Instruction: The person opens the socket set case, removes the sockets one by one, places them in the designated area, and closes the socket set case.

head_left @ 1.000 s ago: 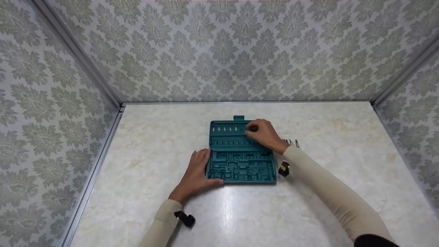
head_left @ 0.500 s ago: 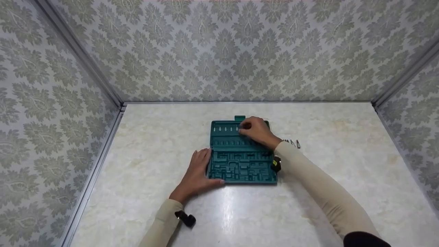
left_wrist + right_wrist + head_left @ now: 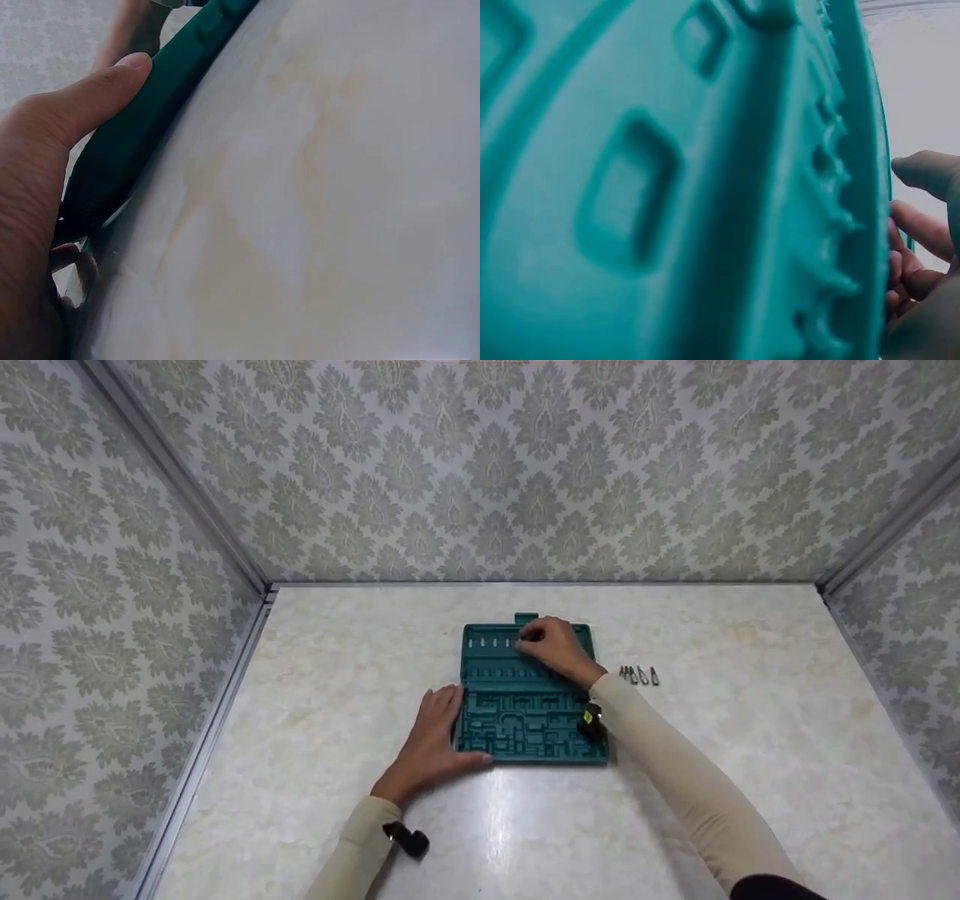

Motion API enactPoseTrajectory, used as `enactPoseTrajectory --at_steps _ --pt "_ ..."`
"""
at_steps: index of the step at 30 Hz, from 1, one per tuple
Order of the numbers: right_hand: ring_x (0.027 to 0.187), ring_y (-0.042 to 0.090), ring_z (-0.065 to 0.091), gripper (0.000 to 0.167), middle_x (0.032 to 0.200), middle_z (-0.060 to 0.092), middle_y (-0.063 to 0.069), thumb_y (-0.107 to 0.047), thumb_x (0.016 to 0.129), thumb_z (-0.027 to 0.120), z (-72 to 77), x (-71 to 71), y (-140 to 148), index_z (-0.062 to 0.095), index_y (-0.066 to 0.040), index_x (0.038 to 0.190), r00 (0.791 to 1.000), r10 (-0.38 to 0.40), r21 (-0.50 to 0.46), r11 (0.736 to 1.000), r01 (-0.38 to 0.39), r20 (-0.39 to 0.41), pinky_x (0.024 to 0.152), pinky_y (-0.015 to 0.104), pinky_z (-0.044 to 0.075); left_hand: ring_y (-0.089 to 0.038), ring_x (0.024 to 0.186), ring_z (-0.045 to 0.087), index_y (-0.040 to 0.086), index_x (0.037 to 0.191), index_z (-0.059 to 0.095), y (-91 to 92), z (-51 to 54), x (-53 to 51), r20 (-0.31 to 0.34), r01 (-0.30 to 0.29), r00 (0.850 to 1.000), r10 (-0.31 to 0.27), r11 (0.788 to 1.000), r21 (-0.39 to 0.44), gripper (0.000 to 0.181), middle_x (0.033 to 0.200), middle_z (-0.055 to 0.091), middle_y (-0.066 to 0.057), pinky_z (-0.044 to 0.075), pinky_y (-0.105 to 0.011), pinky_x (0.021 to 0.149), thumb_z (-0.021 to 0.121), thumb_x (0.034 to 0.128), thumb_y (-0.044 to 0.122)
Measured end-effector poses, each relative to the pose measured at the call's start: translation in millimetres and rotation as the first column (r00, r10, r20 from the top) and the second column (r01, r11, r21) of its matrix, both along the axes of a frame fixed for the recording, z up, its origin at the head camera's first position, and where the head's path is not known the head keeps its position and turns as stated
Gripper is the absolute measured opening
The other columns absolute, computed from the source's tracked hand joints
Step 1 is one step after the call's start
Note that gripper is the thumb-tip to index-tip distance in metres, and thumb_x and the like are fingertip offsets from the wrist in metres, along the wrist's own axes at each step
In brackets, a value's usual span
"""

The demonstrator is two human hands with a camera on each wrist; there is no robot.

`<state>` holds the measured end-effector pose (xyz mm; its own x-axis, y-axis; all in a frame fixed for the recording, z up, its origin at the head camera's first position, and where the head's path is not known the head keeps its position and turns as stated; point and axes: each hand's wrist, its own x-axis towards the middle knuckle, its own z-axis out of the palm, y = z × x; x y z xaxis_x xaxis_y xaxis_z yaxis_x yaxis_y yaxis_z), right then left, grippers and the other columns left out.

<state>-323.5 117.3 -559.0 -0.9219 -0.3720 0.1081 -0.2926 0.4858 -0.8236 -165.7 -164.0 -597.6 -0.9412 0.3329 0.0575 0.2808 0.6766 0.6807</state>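
Observation:
A green moulded case [image 3: 536, 685] lies unfolded on the table, with small light pieces [image 3: 482, 643] standing in a row across its far half. The left hand [image 3: 435, 735] grips the case's near left corner, fingers along the left side. Its thumb presses the front wall, as the left wrist view shows on the case [image 3: 127, 135]. Over the far half, the thumb and index finger of the right hand [image 3: 556, 646] pinch a small piece in that row, mostly hidden by the fingertips. The right hand [image 3: 922, 232] also shows beyond the case [image 3: 727, 180] in the right wrist view.
Several small metal bits [image 3: 643, 676] lie on the light table [image 3: 360, 645] to the right of the case. Patterned walls [image 3: 487, 472] stand behind and at both sides. The right forearm crosses the near right part of the case.
The right hand has moved left along the row, its fingertips now at the rightmost visible piece. The bits on the table are more exposed. The left hand keeps its hold on the case.

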Motion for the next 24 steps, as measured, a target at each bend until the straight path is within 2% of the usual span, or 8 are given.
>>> enactPoseTrajectory --at_steps 8,14,24 --pt "0.108 0.031 0.067 0.028 0.119 0.072 0.016 -0.017 0.105 0.077 -11.4 2.5 5.2 0.08 0.0 0.128 0.995 -0.003 0.02 1.0 0.005 -0.096 0.099 0.052 0.057 -0.036 0.169 0.012 0.007 0.177 0.02 0.6 -1.0 -0.6 -0.021 0.017 1.0 -0.017 1.0 -0.004 0.134 0.181 0.026 -0.015 0.007 -0.056 0.137 0.084 0.0801 0.075" --pt "0.108 0.035 0.065 0.035 0.121 0.072 0.02 -0.018 0.107 0.074 -13.4 3.5 3.2 0.076 0.003 0.136 0.989 0.036 0.052 0.998 -0.029 -0.142 0.101 0.054 0.055 -0.036 0.169 0.012 0.008 0.177 0.02 -1.3 -2.2 0.8 -0.02 0.013 1.0 -0.013 1.0 -0.001 0.136 0.181 0.025 -0.014 0.007 -0.055 0.137 0.085 0.0786 0.076" --pt "0.108 0.032 0.063 0.036 0.12 0.069 0.016 -0.023 0.108 0.075 -14.0 5.1 2.1 0.076 -0.002 0.137 0.995 -0.02 0.066 0.997 0.027 -0.101 0.1 0.053 0.053 -0.039 0.17 0.005 0.01 0.177 0.02 -0.7 -2.5 1.2 -0.002 -0.007 1.0 0.007 1.0 0.022 0.137 0.181 0.024 -0.013 0.014 -0.061 0.135 0.086 0.0772 0.076"
